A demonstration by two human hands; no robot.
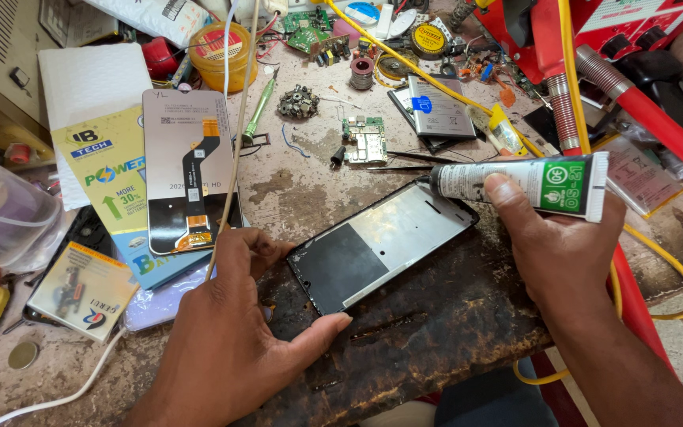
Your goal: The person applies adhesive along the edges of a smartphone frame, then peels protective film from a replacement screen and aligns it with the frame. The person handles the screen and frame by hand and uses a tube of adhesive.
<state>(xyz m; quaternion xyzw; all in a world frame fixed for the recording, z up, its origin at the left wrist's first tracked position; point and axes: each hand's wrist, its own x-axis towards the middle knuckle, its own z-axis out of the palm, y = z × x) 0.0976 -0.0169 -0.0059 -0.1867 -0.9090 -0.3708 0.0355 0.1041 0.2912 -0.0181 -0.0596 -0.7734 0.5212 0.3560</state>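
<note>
Here the left hand [223,332] presses flat, grip open, on the thin, stiff, likely fragile phone frame [381,245] mid-bench; best held by its edges. At 2 o'clock, the right hand [563,237] pinches a soft glue tube [523,183].

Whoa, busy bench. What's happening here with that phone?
A person is working on an opened phone frame lying on a worn workbench. The left hand steadies the frame's near corner, while the right hand holds a white glue tube with its black nozzle at the frame's far edge. A detached display panel with an orange ribbon cable lies face-down to the left, with tweezers and a small circuit board beyond.
</note>
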